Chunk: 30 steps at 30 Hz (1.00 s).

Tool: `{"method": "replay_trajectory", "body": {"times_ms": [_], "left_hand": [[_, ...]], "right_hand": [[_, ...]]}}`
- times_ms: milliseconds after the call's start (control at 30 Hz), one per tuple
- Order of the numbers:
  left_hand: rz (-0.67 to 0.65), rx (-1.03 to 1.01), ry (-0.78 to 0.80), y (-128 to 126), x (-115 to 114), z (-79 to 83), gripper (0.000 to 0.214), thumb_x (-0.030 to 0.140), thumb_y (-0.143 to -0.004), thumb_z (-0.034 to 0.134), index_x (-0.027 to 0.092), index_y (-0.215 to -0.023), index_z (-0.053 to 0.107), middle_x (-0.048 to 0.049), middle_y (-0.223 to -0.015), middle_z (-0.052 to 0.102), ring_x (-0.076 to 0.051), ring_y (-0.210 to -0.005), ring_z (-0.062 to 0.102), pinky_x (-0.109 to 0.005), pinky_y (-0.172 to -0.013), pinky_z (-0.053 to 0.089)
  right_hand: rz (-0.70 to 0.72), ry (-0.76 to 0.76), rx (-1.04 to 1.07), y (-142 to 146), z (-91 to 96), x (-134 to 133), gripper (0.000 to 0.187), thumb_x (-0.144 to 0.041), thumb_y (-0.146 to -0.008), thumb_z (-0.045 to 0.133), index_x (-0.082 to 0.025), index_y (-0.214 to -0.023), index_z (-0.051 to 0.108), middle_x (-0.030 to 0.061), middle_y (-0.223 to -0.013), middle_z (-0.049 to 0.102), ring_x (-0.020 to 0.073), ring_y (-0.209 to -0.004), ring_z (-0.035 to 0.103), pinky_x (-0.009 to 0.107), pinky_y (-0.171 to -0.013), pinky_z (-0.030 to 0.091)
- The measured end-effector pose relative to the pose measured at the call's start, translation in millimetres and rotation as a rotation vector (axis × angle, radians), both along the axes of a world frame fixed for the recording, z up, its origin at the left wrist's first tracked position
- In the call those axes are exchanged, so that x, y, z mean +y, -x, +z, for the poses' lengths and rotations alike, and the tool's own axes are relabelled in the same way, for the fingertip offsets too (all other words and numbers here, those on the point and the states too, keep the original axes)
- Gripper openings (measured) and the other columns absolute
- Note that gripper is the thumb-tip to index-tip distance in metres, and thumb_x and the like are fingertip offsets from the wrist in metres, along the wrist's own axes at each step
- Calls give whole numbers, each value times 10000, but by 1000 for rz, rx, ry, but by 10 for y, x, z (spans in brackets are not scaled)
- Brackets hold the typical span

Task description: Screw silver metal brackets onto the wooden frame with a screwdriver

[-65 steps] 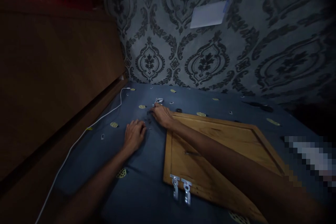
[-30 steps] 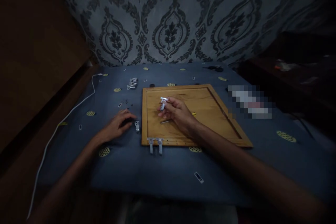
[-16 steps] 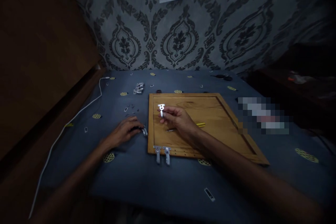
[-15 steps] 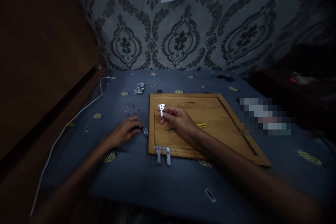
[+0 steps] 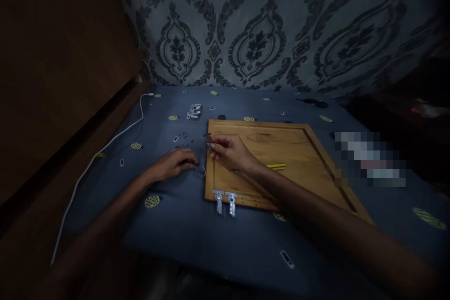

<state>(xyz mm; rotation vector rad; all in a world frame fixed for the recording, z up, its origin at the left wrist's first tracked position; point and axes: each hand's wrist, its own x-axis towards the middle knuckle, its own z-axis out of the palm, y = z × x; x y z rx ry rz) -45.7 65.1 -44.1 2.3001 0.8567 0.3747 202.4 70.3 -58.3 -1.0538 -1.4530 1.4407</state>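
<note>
A square wooden panel [image 5: 298, 150] lies flat on a blue patterned cloth [image 5: 197, 239]. My right hand [image 5: 230, 152] hovers over the panel's left edge, its fingers pinched on a small metal bracket [image 5: 208, 141] that is dim and partly hidden. My left hand [image 5: 176, 163] rests curled on the cloth just left of the panel, fingertips on a small metal piece [image 5: 199, 168]. Two silver brackets [image 5: 225, 200] are fixed side by side on the panel's near edge. A yellow pencil [image 5: 276, 166] lies on the panel.
A pile of spare brackets [image 5: 193, 111] and some loose screws [image 5: 183, 139] lie on the cloth beyond my left hand. A white cable [image 5: 105, 145] runs along the left, beside a brown wooden wall [image 5: 52, 79]. Patterned wallpaper stands behind. A blurred patch sits right of the panel.
My right hand has brought a bracket from the pile over the panel, then lowered it toward the panel's left edge. My left hand has stayed curled beside the panel.
</note>
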Motion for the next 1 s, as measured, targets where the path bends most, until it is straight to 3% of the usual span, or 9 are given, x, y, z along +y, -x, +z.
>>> {"method": "replay_trajectory", "body": {"times_ms": [333, 533, 767, 1000], "left_hand": [[80, -96, 31, 21, -1, -48, 208, 300, -1012, 574, 194, -906, 717, -33, -912, 702, -186, -833, 646, -300, -833, 513], [200, -108, -19, 57, 49, 8, 262, 332, -1023, 531, 171, -953, 726, -33, -903, 721, -182, -826, 653, -271, -774, 524], [354, -21, -254, 127, 638, 171, 234, 281, -1004, 543, 176, -965, 748, -54, -962, 732, -221, -927, 666, -323, -864, 509], [305, 159, -348, 10, 1112, 110, 179, 284, -1036, 618, 161, -1102, 730, -74, -1113, 740, -232, -1085, 694, -448, -1013, 542]], "right_hand": [[-21, -28, -36, 172, -154, 117, 182, -319, -1004, 692, -137, -1003, 678, -22, -822, 672, 95, -643, 633, 235, -591, 559], [-81, -60, 11, 99, -76, 67, 226, -362, -973, 725, -141, -959, 679, -39, -749, 652, 87, -588, 605, 231, -566, 534], [-86, -76, 61, 1, 159, -68, 350, -509, -735, 856, -201, -770, 694, -36, -603, 633, 120, -519, 593, 258, -515, 489], [-100, -64, 68, -50, 222, -145, 384, -542, -693, 866, -200, -757, 704, -30, -583, 649, 128, -517, 602, 260, -514, 484]]}}
